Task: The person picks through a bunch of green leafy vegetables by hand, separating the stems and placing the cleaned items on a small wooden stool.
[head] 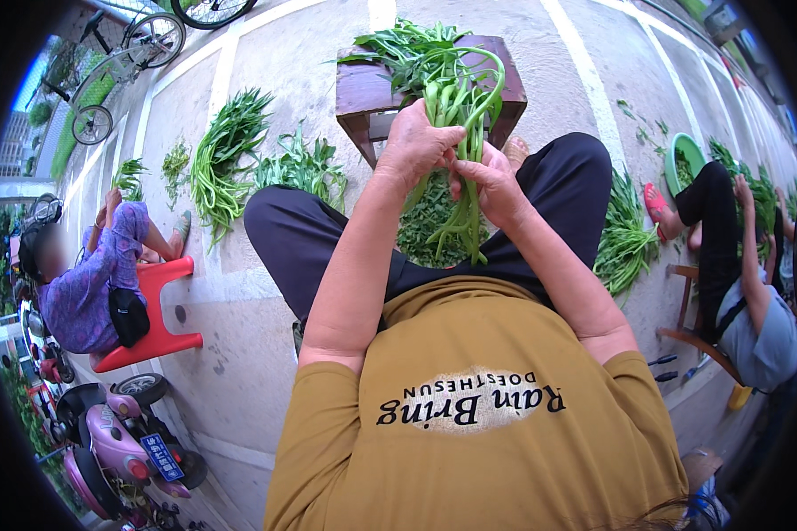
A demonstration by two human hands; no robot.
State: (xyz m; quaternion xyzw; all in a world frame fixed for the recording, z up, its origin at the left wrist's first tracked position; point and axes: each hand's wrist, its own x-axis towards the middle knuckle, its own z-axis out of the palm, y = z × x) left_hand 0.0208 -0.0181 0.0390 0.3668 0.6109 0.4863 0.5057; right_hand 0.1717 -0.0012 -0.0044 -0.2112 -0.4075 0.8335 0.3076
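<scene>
Between my knees, both hands hold a bunch of long-stemmed leafy greens (468,126). My left hand (415,143) grips the stems from the left, its thumb across them. My right hand (491,182) closes on the stems lower down, close beside the left; stem ends hang below it. One stem loops over at the top right of the bunch. Beyond the hands stands a dark red wooden stool (365,86) with leafy greens (408,56) lying on it. Under my hands, more loose leaves (432,219) lie in a heap, partly hidden by the stems.
Piles of greens lie on the paving at left (229,159), near my left knee (305,166) and by my right knee (624,232). A person on a red plastic stool (153,312) sits left; a person on a wooden chair (704,345) sits right, near a green basin (669,166).
</scene>
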